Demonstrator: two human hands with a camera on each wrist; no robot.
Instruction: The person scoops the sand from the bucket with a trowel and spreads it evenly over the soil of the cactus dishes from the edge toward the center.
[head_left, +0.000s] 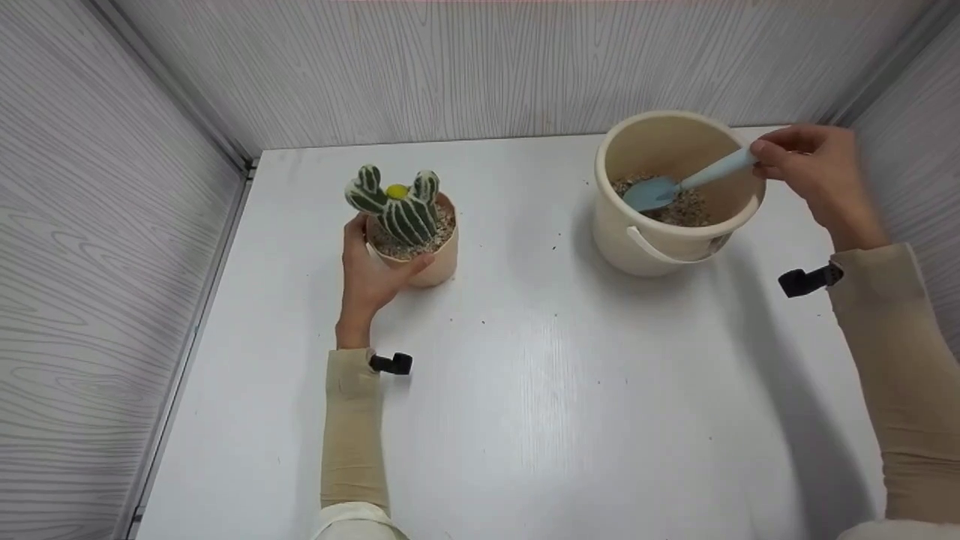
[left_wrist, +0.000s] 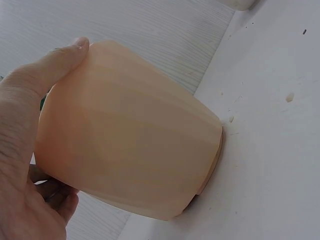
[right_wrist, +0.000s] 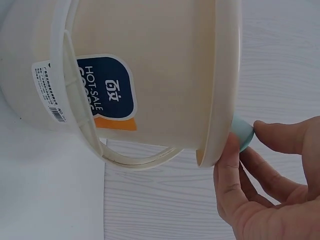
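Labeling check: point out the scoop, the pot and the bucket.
scoop [head_left: 651,192], head view, on its blue blade
pot [left_wrist: 135,145], left wrist view, on its side wall
bucket [head_left: 645,251], head view, on its outer wall

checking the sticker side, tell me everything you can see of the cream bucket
The cream bucket looks like smooth plastic, round and open-topped, standing upright on the white table at the far right. Its thin handle hangs down against the near wall. A navy and orange label and a white printed sticker sit on its outside. Gravelly grit covers the bottom. A light blue scoop, held by the right hand, reaches in over the rim.
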